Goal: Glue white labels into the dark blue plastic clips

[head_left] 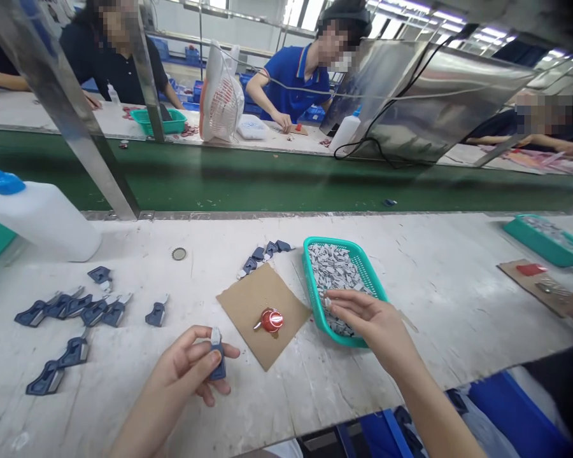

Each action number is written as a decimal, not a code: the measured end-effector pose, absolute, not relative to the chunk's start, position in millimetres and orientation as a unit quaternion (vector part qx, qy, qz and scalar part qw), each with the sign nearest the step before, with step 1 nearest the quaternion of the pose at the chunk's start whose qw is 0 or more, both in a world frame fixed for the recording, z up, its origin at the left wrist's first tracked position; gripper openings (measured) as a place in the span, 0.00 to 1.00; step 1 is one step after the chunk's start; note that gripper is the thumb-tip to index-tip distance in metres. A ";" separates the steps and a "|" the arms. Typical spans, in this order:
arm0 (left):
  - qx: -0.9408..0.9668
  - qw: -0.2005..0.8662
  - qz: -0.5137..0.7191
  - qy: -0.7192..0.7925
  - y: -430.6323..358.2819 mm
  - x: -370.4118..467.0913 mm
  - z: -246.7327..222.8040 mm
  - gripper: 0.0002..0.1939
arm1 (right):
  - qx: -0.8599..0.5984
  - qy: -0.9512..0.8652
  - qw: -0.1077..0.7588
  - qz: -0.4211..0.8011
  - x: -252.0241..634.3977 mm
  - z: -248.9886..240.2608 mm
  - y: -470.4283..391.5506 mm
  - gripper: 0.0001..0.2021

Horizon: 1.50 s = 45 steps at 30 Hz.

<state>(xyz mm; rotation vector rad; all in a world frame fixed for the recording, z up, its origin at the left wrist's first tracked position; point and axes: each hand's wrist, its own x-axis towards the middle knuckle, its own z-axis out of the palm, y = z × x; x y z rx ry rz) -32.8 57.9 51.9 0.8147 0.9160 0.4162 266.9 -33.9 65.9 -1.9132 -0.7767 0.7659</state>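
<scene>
Brown cardboard (241,305) lies on our pale worktable (458,280), a glossy red blob (271,320) near its middle. To the left of the cardboard and slightly nearer to us, our left hand (191,366) pinches a navy piece (218,367) between thumb and fingers, its light grey tip (215,336) pointing upward. To the right of the cardboard, our right hand (372,321) reaches over a green basket (374,280) filled with small grey parts (334,270); its thumb and fingertips are close together at one pale part, though we cannot tell whether it is gripped. More navy pieces (93,312) with grey tips lie loose well to the left of the cardboard, and a short row of similar pieces (258,253) sits just beyond its far corner. Farther left and behind the cardboard stands a white bottle (48,219) with a blue top, and between the two lies a round metal cap (178,254). Well beyond the cardboard, across a green strip (239,181), a person in a blue shirt (296,79) works at another table.
</scene>
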 end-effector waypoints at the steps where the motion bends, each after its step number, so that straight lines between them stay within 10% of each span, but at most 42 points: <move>1: 0.378 0.793 0.202 0.432 52.8 -34.9 45.3 0.20 | -0.776 -0.318 0.449 0.307 265.7 64.9 -33.6 0.21; 45: 0.308 0.842 0.279 0.344 10.0 -19.4 11.1 0.14 | -0.687 -0.656 0.269 0.156 207.5 60.8 -11.8 0.08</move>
